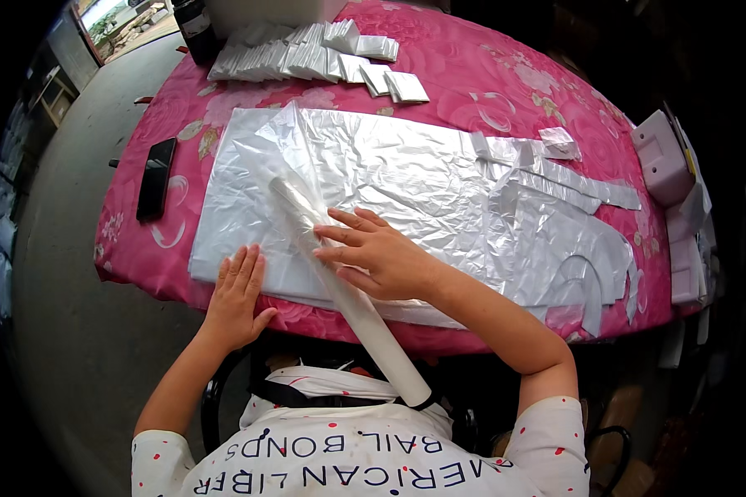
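Note:
A stack of thin, shiny white plastic bags lies flat on the table, with cut handle shapes at its right end. Across the stack's left part slants a long white roll, its near end sticking out past the table edge toward my body. Loose clear film gathers around its far end. My left hand presses flat on the stack's near left corner, fingers straight and together. Over the middle of the roll is my right hand, fingers spread and fingertips touching it, not wrapped round it.
A pink flowered cloth covers the table. Folded white plastic packets stand in rows at the back, near a dark bottle. On the left lies a black phone. White foam boxes stand at the right edge.

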The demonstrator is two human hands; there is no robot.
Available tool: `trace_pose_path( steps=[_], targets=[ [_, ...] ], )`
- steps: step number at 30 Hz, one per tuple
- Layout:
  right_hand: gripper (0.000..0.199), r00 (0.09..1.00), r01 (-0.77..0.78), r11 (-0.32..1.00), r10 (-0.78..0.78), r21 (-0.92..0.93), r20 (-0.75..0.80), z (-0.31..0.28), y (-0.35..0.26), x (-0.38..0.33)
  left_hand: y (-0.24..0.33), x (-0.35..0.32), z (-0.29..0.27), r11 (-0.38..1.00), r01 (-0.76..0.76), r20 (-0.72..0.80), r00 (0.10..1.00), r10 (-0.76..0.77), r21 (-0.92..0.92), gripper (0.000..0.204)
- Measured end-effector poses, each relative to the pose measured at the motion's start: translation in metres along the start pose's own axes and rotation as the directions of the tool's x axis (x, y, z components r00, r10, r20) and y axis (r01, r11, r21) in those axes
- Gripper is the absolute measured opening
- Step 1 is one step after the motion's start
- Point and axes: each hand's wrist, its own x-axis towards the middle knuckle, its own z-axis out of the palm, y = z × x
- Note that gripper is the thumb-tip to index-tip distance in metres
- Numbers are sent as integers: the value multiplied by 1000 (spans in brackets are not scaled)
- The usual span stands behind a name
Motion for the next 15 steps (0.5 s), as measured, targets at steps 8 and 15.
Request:
trace_pose_path(
  steps=[8,15],
  targets=[
    [49,886,463,765,-409,-447,219,-12,-13,-41,-1,1,1,1000,-10,-79,997,11,19,80],
    [25,825,560,689,-514,-460,235,-1,-21,-21,-1,4,3,1000,-12,-63,998,14,19,81]
  ],
)
